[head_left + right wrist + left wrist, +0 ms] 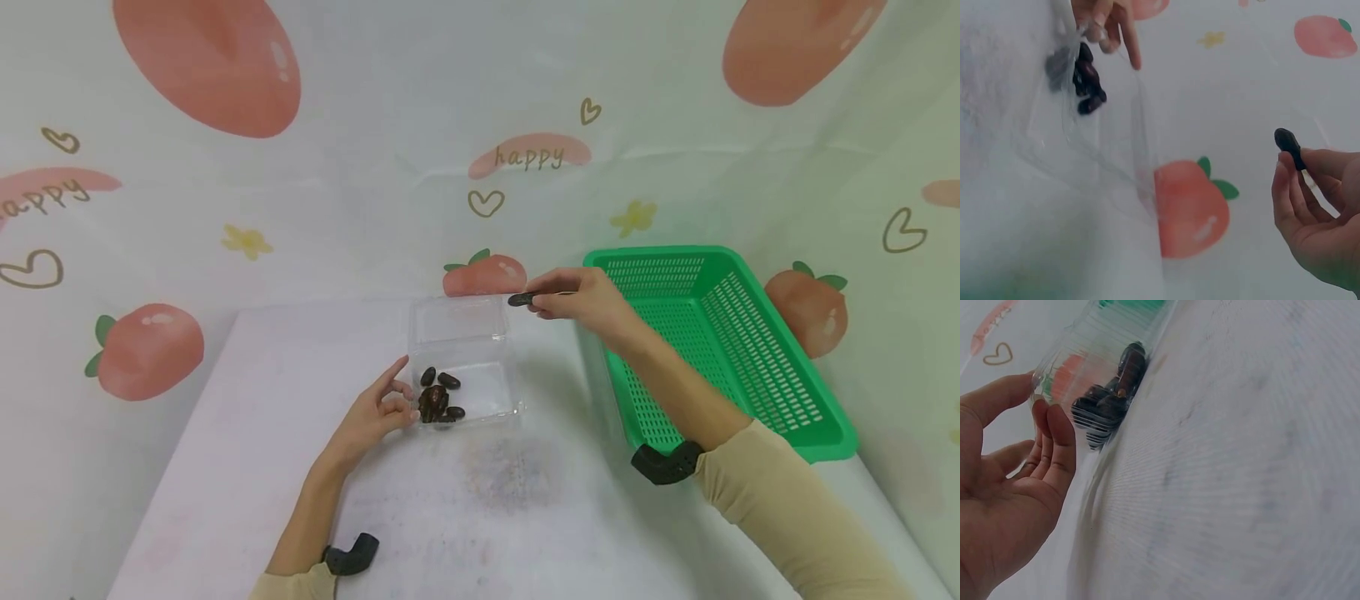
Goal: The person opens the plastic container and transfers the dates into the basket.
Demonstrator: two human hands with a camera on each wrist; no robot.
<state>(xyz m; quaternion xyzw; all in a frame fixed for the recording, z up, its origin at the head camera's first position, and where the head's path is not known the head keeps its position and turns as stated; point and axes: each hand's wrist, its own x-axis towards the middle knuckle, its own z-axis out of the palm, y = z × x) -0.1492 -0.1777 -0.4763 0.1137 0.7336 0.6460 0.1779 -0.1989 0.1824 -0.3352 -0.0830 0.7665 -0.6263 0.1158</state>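
Observation:
A clear plastic box (480, 392) with its lid (459, 320) raised stands on the table, several dark brown oval pieces (433, 402) heaped at its left side. My left hand (372, 417) touches the box's left edge, thumb and fingers at its wall; in the left wrist view the hand (1022, 469) has its fingertips against the clear plastic. My right hand (581, 298) pinches one dark oval piece (521, 299) between thumb and fingers, above and right of the lid. In the right wrist view that piece (1289, 145) sticks up from the fingertips of the hand (1325, 212).
A green perforated basket (838, 433) stands at the right of the table, with my right forearm across it. Behind the table hangs a pale cloth (360, 217) printed with fruit and hearts. A black band is on each wrist.

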